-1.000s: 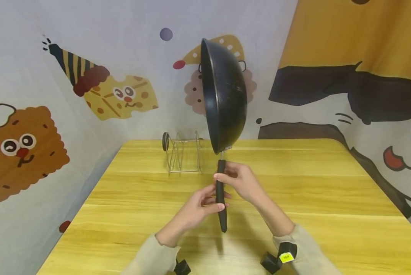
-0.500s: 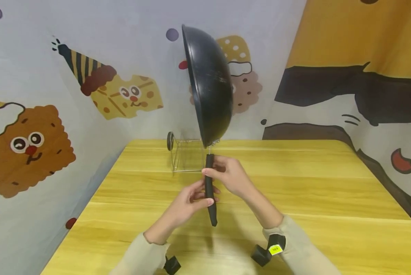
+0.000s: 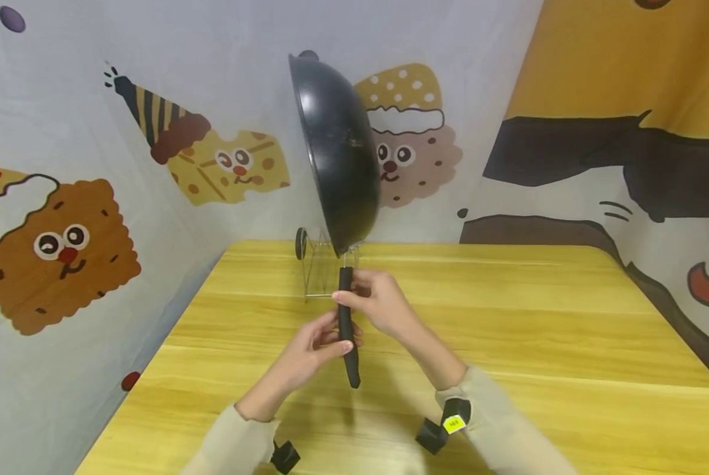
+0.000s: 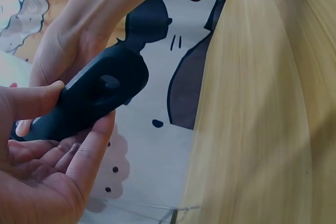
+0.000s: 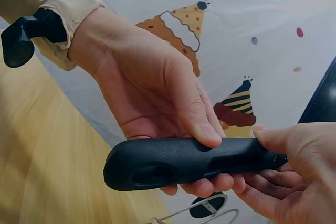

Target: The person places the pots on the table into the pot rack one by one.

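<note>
A black wok (image 3: pixel 345 148) is held upright above the table, its rounded underside facing right and its rim leaning left at the top. My left hand (image 3: pixel 307 353) grips the lower part of its black handle (image 3: pixel 346 316), thumb across the front. Higher up, close to the pan, my right hand (image 3: pixel 380 300) pinches the same handle between thumb and fingers. The handle's end, with an oval hanging hole, sticks out past my left hand in the left wrist view. In the right wrist view both hands show curled about the handle.
Behind the handle a wire rack (image 3: pixel 315 270) with a black round piece stands at the table's back left, partly hidden by the wok. The wooden table (image 3: pixel 508 316) meets a cartoon-printed cloth (image 3: pixel 253 79) at the back and sides.
The wok and both hands have shifted left in the head view, and the wok's top leans further left, covering more of the wire rack. Both hands keep their hold on the handle.
</note>
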`<control>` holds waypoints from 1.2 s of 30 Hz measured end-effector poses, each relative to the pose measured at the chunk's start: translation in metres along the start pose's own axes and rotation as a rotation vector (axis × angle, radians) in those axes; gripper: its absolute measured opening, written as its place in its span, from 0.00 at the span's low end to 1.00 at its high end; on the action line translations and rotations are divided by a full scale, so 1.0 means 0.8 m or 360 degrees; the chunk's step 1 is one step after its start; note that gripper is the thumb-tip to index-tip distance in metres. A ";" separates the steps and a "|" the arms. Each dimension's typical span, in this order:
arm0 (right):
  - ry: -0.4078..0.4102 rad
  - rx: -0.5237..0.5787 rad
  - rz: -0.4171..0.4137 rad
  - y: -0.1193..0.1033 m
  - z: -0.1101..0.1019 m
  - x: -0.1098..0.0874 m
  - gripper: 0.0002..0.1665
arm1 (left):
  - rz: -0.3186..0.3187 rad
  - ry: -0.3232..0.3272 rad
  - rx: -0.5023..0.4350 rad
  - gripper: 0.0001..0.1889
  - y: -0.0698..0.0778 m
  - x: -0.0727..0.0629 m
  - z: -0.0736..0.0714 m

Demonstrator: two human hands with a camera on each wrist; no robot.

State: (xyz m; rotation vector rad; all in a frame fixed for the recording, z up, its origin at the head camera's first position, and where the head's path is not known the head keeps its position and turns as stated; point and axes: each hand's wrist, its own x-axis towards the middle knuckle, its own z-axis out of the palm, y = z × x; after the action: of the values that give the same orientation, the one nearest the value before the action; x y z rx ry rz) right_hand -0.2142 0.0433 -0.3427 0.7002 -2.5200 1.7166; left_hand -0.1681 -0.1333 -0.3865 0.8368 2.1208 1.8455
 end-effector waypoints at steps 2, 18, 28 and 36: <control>-0.0004 -0.0001 0.0002 0.002 0.004 0.002 0.10 | 0.0000 0.0007 0.0002 0.21 -0.004 -0.001 -0.003; -0.0009 -0.0049 0.0045 0.026 0.030 0.007 0.10 | -0.0099 0.0014 -0.0004 0.28 -0.033 -0.012 -0.012; 0.0009 -0.0052 0.0060 0.041 0.043 0.010 0.10 | -0.0117 -0.0033 -0.0001 0.23 -0.047 -0.015 -0.018; 0.0013 -0.0034 0.0064 0.044 0.050 0.012 0.11 | -0.0127 -0.0044 0.0016 0.25 -0.053 -0.017 -0.025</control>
State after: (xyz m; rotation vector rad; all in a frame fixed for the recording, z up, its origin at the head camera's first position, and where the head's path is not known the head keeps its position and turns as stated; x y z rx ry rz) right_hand -0.2265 0.0148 -0.3872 0.6443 -2.5607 1.6981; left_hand -0.1793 -0.1598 -0.4262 0.7635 2.1165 1.7754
